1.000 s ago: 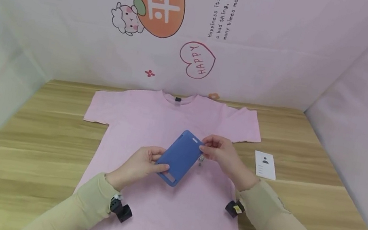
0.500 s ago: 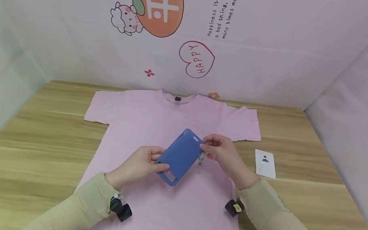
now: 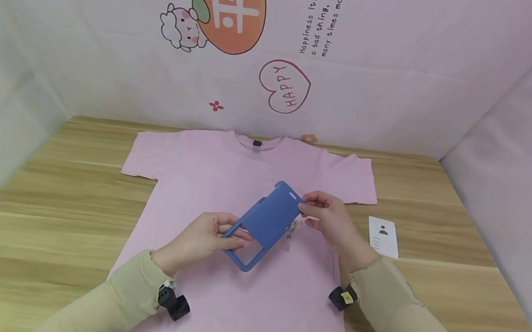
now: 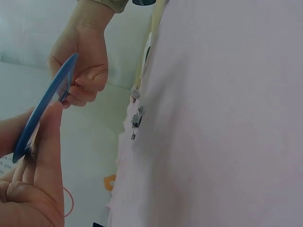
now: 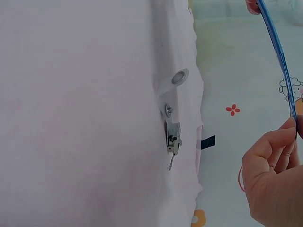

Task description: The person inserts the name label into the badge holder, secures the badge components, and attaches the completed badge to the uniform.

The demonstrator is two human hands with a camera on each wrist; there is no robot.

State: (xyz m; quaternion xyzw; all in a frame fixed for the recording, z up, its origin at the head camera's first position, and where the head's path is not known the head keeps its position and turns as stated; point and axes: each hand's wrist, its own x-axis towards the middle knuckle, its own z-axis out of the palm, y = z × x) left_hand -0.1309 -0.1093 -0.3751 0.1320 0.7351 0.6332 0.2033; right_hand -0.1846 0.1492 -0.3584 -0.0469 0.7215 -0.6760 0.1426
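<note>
A blue card holder (image 3: pixel 275 214) is held tilted above a pink T-shirt (image 3: pixel 270 321). It is in two sliding parts, with a window framed at its lower end. My left hand (image 3: pixel 202 236) pinches the lower frame between thumb and fingers, and some fingers show through the window. At the upper corner near the slot, my right hand (image 3: pixel 328 218) pinches the sliding part. On the shirt just below the holder lies a metal badge clip (image 5: pixel 173 137) with a clear strap and snap (image 5: pixel 180 76). The holder's thin edge (image 4: pixel 47 101) shows in the left wrist view.
A white card (image 3: pixel 384 238) with a printed portrait icon and lines lies on the wooden table (image 3: pixel 446 233), right of the shirt. Behind the table stands a white cloth backdrop (image 3: pixel 396 64) with printed drawings. Similar cloth walls enclose both sides.
My right hand has moved up and right, drawing the upper part of the holder along. The window at the lower end has grown larger. My left hand stays in place.
</note>
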